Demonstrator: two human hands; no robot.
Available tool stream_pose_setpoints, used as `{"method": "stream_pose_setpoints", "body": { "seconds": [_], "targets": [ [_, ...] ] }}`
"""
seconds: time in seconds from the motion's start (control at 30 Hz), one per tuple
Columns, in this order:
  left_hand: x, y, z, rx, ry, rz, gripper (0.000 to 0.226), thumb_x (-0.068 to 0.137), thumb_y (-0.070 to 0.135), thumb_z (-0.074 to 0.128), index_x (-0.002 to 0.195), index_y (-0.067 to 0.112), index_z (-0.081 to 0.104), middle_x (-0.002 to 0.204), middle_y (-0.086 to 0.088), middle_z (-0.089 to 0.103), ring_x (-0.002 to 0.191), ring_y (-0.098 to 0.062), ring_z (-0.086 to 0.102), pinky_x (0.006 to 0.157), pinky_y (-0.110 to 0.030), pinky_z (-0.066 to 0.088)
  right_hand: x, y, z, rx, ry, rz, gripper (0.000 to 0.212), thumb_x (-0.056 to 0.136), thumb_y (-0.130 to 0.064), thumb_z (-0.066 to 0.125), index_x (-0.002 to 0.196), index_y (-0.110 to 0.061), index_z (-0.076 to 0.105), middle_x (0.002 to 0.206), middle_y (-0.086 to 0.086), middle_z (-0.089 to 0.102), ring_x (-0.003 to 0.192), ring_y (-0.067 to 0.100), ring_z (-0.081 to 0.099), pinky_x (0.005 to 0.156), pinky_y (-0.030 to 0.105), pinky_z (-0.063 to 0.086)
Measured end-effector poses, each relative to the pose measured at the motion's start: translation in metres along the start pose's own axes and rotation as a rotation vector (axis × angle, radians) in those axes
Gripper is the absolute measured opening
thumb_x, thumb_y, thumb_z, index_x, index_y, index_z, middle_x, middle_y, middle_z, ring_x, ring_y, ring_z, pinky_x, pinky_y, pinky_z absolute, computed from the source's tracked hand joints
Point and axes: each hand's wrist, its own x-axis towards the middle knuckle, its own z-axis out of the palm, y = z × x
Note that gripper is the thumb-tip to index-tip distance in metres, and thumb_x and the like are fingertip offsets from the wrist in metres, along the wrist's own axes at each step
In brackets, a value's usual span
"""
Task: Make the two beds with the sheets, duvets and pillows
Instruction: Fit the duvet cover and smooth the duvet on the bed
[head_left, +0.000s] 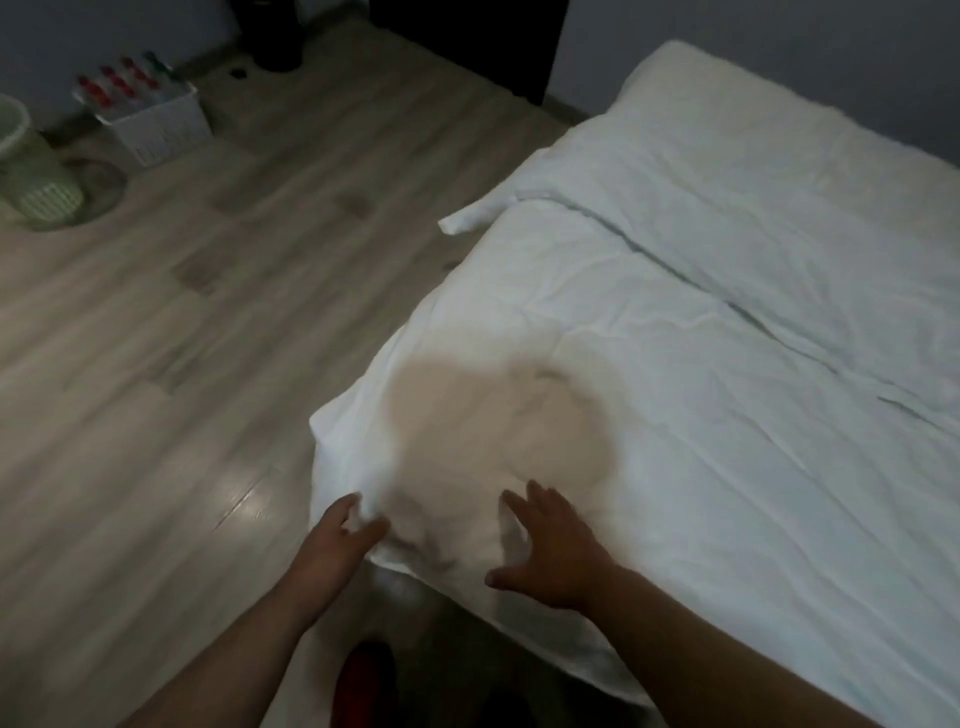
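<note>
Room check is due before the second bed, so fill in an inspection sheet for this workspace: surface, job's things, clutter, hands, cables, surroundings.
Surface: white duvet spread flat and wrinkled, with a fold line running across it.
Job's things: pillow lies at the far end; tan patch near the near corner, stain or shadow cannot be told.
Clutter: white basket of red-capped bottles and green bin stand on the floor by the wall.
Grippers: left hand pinches the duvet's near corner; right hand lies flat on the duvet, fingers spread.
Cables: nothing seen.
Surroundings: wooden floor, grey wall.
</note>
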Motion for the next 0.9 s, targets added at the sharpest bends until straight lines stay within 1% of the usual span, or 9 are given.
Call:
{"method": "stream_pose_setpoints", "body": {
  "seconds": [0.13,0.2,0.33,0.4,0.5,0.57,0.67,0.77,0.9],
  "targets": [
    [0.063,-0.020,0.012,0.105,0.107,0.151,0.104,0.068,0.059,0.081,0.152,0.025,0.031,0.154,-0.001,0.039,0.140,-0.023,0.038,0.113,-0.046,0.036,0.041,0.009,0.054,-0.212,0.027,-0.007,0.131,0.064,-0.090,0.054,0.149,-0.035,-0.029,0.150,0.010,-0.044,0.140,0.031,-0.037,0.117,0.058,-0.011],
    [0.090,-0.026,0.013,0.066,0.176,0.212,0.114,0.055,0.065,0.083,0.149,0.029,0.030,0.149,0.002,0.044,0.135,-0.018,0.043,0.108,-0.041,0.041,0.050,0.014,0.074,-0.250,0.095,0.001,0.125,0.068,-0.088,0.049,0.146,-0.035,-0.033,0.149,0.012,-0.043,0.141,0.033,-0.034,0.115,0.059,-0.011],
    [0.099,-0.031,0.011,-0.088,0.206,0.184,0.079,0.056,0.062,0.081,0.123,0.029,0.058,0.114,0.011,0.066,0.103,-0.007,0.064,0.082,-0.026,0.051,0.050,0.020,0.094,-0.244,0.481,-0.062,0.083,0.089,-0.076,0.027,0.157,-0.029,0.021,0.161,0.021,0.022,0.145,0.042,0.024,0.114,0.059,0.019],
    [0.097,-0.038,0.006,-0.053,0.167,0.025,0.064,0.062,0.066,0.077,0.108,0.023,0.066,0.101,0.004,0.070,0.091,-0.015,0.067,0.075,-0.034,0.054,0.050,0.020,0.099,-0.206,0.613,-0.092,0.065,0.098,-0.064,0.024,0.149,-0.029,0.042,0.152,0.020,0.040,0.134,0.042,0.041,0.109,0.056,0.030],
    [0.091,-0.048,-0.008,-0.008,0.091,0.007,0.022,0.087,0.042,0.072,0.086,0.020,0.071,0.087,-0.001,0.073,0.079,-0.016,0.068,0.070,-0.032,0.055,0.051,0.018,0.092,-0.192,0.741,-0.156,0.048,0.100,-0.050,0.033,0.129,-0.028,0.065,0.129,0.016,0.061,0.101,0.037,0.057,0.084,0.045,0.045],
    [0.087,-0.046,-0.015,0.065,0.096,0.067,0.026,0.094,0.030,0.065,0.076,0.012,0.072,0.079,-0.003,0.072,0.069,-0.012,0.064,0.062,-0.026,0.048,0.051,0.012,0.080,-0.146,0.763,-0.231,0.045,0.101,-0.046,0.036,0.104,-0.021,0.073,0.095,0.008,0.066,0.075,0.032,0.058,0.064,0.038,0.046],
    [0.089,-0.042,-0.039,0.025,0.257,0.126,0.034,0.098,0.027,0.058,0.076,0.002,0.066,0.075,-0.010,0.065,0.068,-0.019,0.058,0.066,-0.035,0.044,0.056,-0.028,0.061,-0.101,0.811,-0.248,0.058,0.104,-0.047,0.027,0.067,-0.017,0.060,0.064,0.001,0.054,0.056,0.024,0.055,0.051,0.033,0.042],
    [0.094,-0.037,-0.084,-0.151,0.539,0.129,0.041,0.098,0.031,0.053,0.074,-0.002,0.058,0.070,-0.015,0.055,0.067,-0.024,0.050,0.068,-0.038,0.043,0.068,-0.088,0.045,-0.053,0.722,-0.215,0.063,0.103,-0.052,0.019,0.067,-0.018,0.057,0.064,0.002,0.057,0.060,0.024,0.058,0.055,0.033,0.048],
    [0.105,-0.052,-0.095,-0.308,0.579,-0.027,0.041,0.084,0.049,0.060,0.078,0.009,0.061,0.076,-0.009,0.055,0.074,-0.022,0.055,0.073,-0.045,0.049,0.080,-0.105,0.033,0.158,0.476,-0.086,0.071,0.090,-0.067,0.006,0.069,-0.021,0.057,0.078,0.006,0.062,0.082,0.030,0.062,0.075,0.037,0.044]
  ]
}}
